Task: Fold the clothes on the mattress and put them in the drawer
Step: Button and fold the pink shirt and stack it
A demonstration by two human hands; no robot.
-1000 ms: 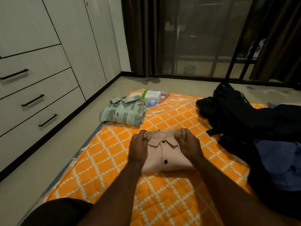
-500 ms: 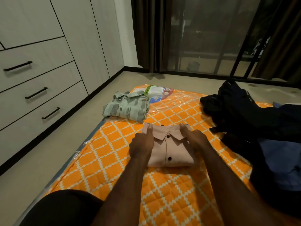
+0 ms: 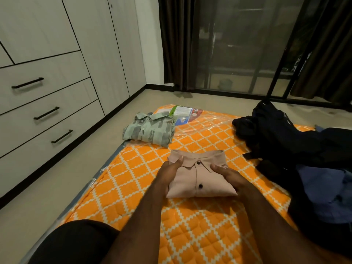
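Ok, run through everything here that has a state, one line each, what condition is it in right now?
Pink shirt: folded, collar up, gripped at both sides.
Left hand: closed on the shirt's left edge.
Right hand: closed on the shirt's right edge.
Green patterned shirt: folded, lying on the mattress corner.
Dark clothes pile: unfolded, heaped.
Blue garment: unfolded.
Three drawers: all shut.
Curtains: drawn apart.

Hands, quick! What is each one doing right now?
Left hand: closed on the pink folded shirt's left side.
Right hand: closed on its right side.
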